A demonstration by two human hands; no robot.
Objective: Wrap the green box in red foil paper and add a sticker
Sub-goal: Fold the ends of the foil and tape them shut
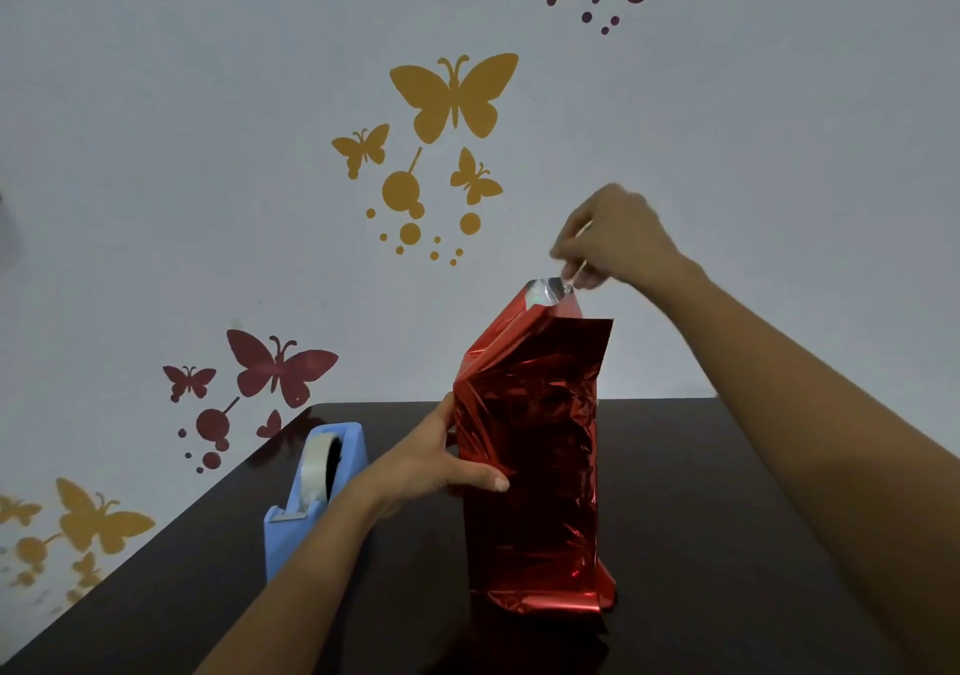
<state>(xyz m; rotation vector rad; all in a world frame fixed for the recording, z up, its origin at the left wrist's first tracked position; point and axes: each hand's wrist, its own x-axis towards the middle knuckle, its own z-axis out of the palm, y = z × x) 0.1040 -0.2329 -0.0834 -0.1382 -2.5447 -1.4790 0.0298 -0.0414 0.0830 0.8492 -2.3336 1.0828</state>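
The box stands upright on the dark table (727, 492), fully covered in shiny red foil paper (535, 466); no green shows. My left hand (441, 466) grips the wrapped box on its left side at mid height. My right hand (613, 243) is above the box and pinches the top flap of the foil (545, 292), whose silver underside shows at the tip. A thin pale strip, perhaps tape, sits between the fingers of that hand. No sticker is visible.
A light blue tape dispenser (311, 492) with a clear tape roll stands on the table left of the box, close to my left forearm. Behind the table rises a white wall with yellow and dark red butterfly decals (454, 94).
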